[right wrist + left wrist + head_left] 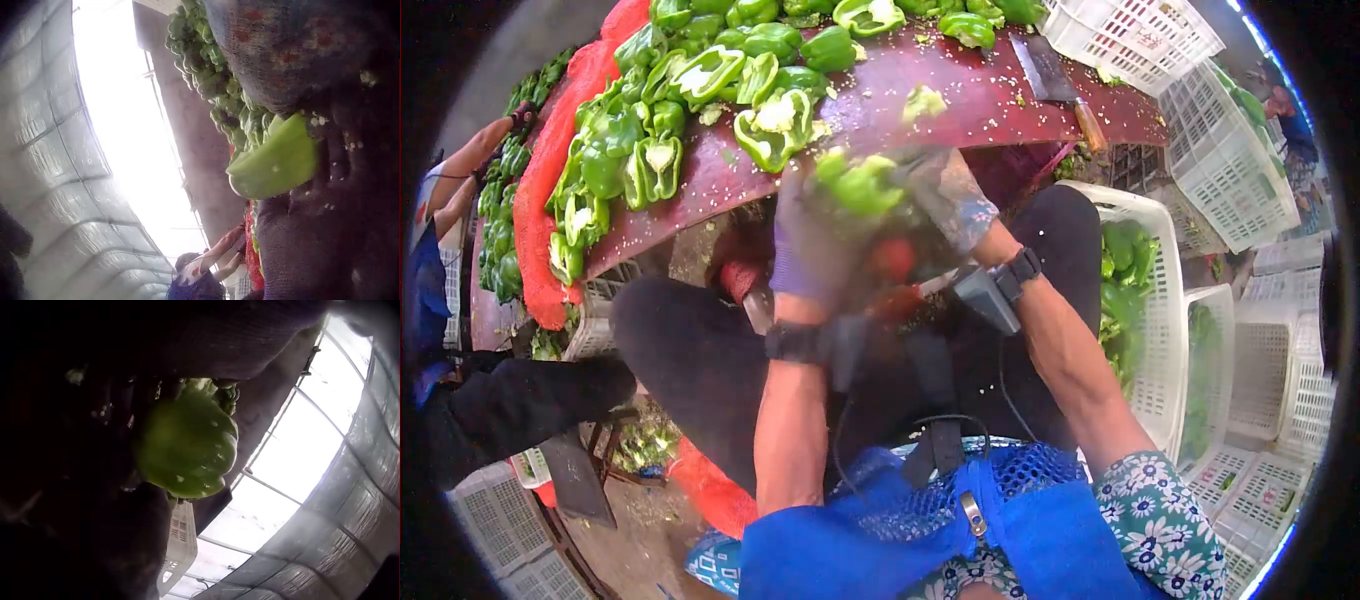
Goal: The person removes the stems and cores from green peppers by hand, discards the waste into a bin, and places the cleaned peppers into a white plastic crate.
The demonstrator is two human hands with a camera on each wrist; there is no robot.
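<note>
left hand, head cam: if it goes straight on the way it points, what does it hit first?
The left hand already grips the pepper; past that it would likely meet the table edge, then the halved peppers. Blur leaves depth unclear.

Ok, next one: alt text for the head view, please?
Motion-blurred, a person's gloved left hand and right hand grip a green bell pepper above their lap. Beyond it, halved peppers cover a dark red table, with a cleaver lying on it and white crates at the right.
</note>
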